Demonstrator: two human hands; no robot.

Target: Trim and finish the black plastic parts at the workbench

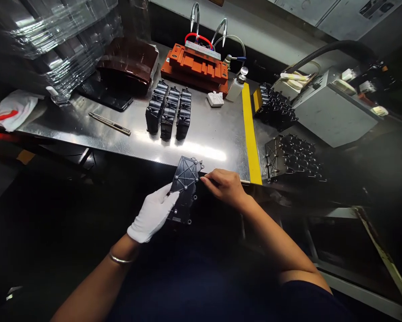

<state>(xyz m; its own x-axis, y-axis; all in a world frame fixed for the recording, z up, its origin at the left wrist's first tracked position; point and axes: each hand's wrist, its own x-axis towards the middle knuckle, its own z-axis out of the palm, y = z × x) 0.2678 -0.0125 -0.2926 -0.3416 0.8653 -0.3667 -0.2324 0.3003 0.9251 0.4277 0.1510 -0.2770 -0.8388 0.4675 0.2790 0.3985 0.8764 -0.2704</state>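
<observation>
My left hand [156,212], in a white glove, grips a flat black plastic part [186,176] by its lower left side, just off the bench's front edge. Raised ribs in a star shape and small round bosses mark the part's face. My bare right hand [224,183] is at the part's right edge, thumb and forefinger pinched together; what they hold, if anything, is too small to tell. Beyond the part, three narrow black parts [169,109] stand side by side on the metal bench [207,129].
An orange fixture [197,67] stands at the back beside a white pump bottle [236,87] and a small white block [215,99]. Left are a metal knife [109,123], a phone [107,96] and stacked clear trays [63,40]. More black parts [297,156] sit right of the yellow strip [252,138].
</observation>
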